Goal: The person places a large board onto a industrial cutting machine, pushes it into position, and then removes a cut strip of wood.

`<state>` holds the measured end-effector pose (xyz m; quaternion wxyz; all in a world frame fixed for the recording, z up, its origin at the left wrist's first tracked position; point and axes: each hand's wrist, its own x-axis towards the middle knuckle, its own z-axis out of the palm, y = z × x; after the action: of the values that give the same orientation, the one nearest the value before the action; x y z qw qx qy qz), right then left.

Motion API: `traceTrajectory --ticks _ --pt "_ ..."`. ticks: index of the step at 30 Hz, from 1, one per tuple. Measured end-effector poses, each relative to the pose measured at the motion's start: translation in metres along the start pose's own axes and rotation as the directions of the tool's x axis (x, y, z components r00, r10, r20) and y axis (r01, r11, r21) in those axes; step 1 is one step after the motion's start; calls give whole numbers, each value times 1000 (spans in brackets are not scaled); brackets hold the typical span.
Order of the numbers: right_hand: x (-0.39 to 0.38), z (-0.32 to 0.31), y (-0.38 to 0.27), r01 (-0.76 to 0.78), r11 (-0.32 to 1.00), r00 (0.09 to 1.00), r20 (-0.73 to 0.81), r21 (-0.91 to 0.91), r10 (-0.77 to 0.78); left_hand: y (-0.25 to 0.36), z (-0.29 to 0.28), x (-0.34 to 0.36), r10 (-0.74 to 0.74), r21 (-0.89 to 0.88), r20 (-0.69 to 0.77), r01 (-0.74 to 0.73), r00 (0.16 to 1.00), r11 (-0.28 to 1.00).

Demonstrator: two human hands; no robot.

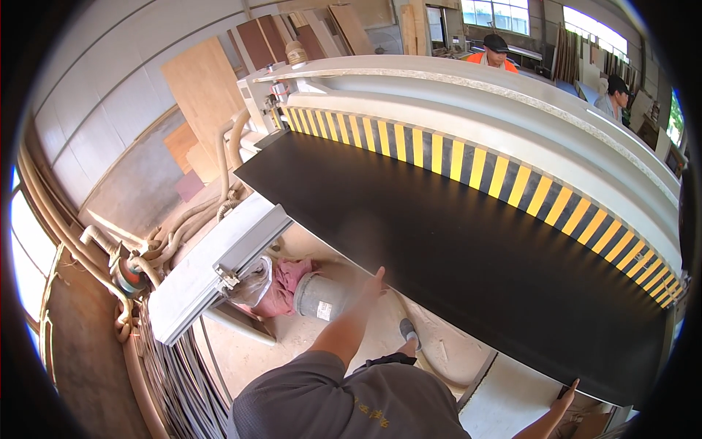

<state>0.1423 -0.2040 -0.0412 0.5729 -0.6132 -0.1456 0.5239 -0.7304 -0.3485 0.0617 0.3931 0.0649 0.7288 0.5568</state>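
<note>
A long black panel (453,249) lies under the pale machine beam (475,99), along a yellow and black striped guard (477,168). My left hand (373,287) grips the panel's near edge at the middle, fingers curled at the edge, partly blurred. My right hand (563,396) holds the same edge further right, near the panel's lower corner, with fingertips on the top face.
A white side arm with a rail (219,267) juts out at left, near hoses (168,245), a grey bucket (314,300), pink cloth (289,285) and dark strips (183,373). Two co-workers (488,58) (610,102) are behind the machine. Boards (194,102) lean against the wall.
</note>
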Motion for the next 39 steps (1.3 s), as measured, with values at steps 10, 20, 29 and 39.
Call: traceTrajectory --ticks 10,20,29,39 --pt "0 -2 0 27 999 999 -25 -43 -28 2 0 0 -30 37 27 29 999 999" --pt "4 -7 1 -12 999 1000 -24 -48 11 10 2 -11 -22 53 34 20 999 998" --pt "-10 3 -2 -18 1000 999 -36 -24 17 13 2 -16 -24 69 36 21 999 997" --pt "-12 1 -4 -11 999 1000 -22 -38 10 14 2 -17 -20 48 59 17 998 999"
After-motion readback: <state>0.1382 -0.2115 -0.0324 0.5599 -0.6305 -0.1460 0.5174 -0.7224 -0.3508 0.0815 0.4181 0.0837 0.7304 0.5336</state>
